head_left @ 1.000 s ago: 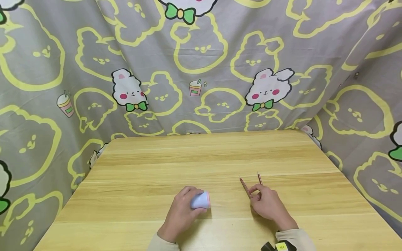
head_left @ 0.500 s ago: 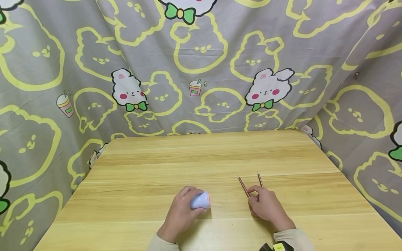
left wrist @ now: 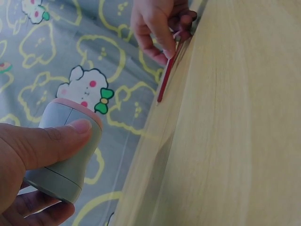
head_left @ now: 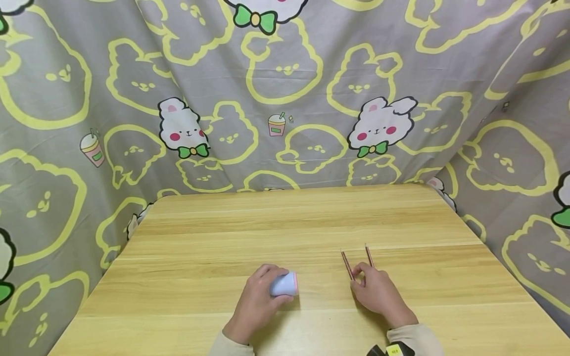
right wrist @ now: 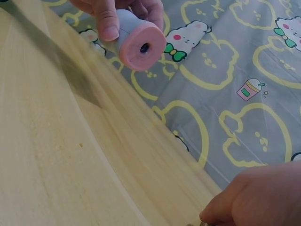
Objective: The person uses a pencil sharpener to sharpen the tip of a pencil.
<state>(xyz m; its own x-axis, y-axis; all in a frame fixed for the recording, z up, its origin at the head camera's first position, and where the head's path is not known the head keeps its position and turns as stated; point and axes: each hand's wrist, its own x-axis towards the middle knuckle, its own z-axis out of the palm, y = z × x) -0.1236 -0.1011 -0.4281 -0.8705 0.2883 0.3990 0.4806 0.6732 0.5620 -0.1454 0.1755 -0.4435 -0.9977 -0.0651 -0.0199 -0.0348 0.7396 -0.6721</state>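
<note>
My left hand (head_left: 256, 301) holds a pale blue pencil sharpener (head_left: 284, 284) on its side above the table. The right wrist view shows its pink end face (right wrist: 136, 56) with a round dark hole, turned toward the right. Across a gap, my right hand (head_left: 378, 291) pinches a dark red pencil (head_left: 347, 266) between thumb and fingertips, tip pointing away. A second similar pencil (head_left: 369, 256) is just to the right, its near end hidden behind the hand; whether the hand touches it I cannot tell. The left wrist view shows the red pencil (left wrist: 165, 80) slanting down from the fingers.
The wood-grain table (head_left: 222, 227) stretches back to a grey curtain (head_left: 267, 163) printed with yellow outlines and white rabbits. More curtain hangs along both sides. A black device with a yellow label (head_left: 394, 350) is strapped at the right wrist.
The pinched pencil has swung slightly left and then back right in the right hand, which shifted a little left. The left hand and the sharpener stay in place.
</note>
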